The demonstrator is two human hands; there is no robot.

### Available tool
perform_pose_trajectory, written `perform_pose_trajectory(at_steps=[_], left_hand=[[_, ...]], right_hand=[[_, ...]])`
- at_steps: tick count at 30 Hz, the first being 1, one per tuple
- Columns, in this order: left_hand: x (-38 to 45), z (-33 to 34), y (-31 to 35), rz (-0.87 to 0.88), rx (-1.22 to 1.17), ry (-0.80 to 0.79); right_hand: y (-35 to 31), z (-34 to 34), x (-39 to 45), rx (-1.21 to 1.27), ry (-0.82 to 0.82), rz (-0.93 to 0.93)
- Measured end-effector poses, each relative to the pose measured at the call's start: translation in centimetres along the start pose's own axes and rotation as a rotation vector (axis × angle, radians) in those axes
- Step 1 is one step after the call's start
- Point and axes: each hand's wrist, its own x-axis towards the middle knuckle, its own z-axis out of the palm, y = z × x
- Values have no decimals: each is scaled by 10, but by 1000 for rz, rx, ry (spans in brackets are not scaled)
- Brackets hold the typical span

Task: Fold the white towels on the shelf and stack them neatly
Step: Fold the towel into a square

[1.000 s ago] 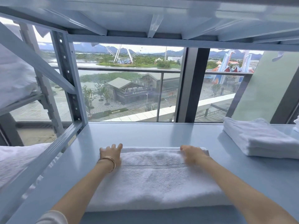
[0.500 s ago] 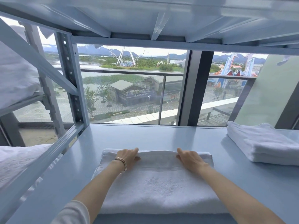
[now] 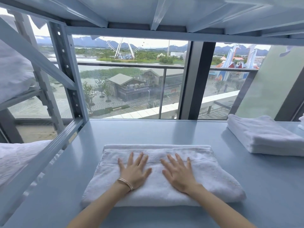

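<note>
A folded white towel lies flat on the pale blue shelf in front of me. My left hand, with a thin bracelet on the wrist, rests palm down on the towel's middle with fingers spread. My right hand lies flat beside it, fingers straight and spread too. A stack of folded white towels sits at the right side of the shelf, apart from both hands.
Another shelf deck hangs low overhead. A perforated metal upright and diagonal brace stand at the left. White bedding lies beyond the left rail. A large window is behind the shelf.
Both hands let go of the towel's far edge, drew back toward me and now lie flat on its middle with fingers spread.
</note>
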Motion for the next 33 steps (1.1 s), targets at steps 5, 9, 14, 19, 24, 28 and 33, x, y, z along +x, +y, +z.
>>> perform_pose_trajectory(at_steps=[5, 9, 14, 19, 24, 28, 33], left_hand=[[-33, -1, 11, 32, 34, -74], [-83, 9, 28, 72, 60, -78], [-139, 4, 61, 49, 128, -211], [-152, -12, 109, -42, 139, -264], [-132, -43, 77, 55, 79, -50], [-108, -25, 39, 245, 151, -15], [-105, 4, 45, 138, -70, -25]], right_hand=[[-3, -8, -39, -45, -69, -14], [4, -15, -81, -39, -101, -80], [34, -41, -68, -297, -163, 9], [-48, -63, -41, -301, -254, 184], [-77, -44, -68, -169, -266, 42], [-65, -31, -70, -180, -277, -72], [-49, -39, -54, -161, -383, -190]])
